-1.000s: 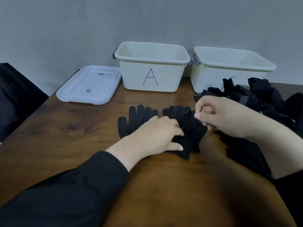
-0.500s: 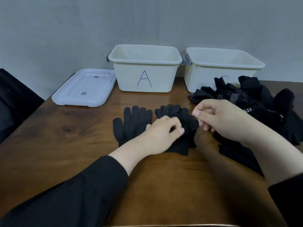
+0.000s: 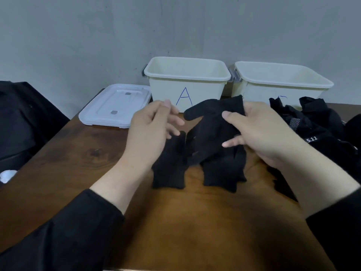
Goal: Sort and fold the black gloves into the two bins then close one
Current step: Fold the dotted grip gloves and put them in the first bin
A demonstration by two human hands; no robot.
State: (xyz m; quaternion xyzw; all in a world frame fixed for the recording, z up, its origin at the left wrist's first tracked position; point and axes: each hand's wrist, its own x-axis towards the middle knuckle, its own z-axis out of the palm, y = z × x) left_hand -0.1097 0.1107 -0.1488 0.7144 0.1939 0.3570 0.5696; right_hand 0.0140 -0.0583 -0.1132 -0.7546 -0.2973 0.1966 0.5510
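So a second ago both my hands were pressed flat on the pair of black knit gloves (image 3: 214,137) lying on the brown wooden worktop (image 3: 195,222). Now the pair is lifted off it, fingers drooping down. My right hand (image 3: 259,133) has its grip clamped on the gloves near the cuff; my left hand (image 3: 150,133) has let go, fingers loose beside them. Both cream plastic bins, the one marked A (image 3: 187,83) and its neighbour (image 3: 281,83), look empty, and the heap of other black gloves (image 3: 316,130) waits right. Folding's next, I reckon.
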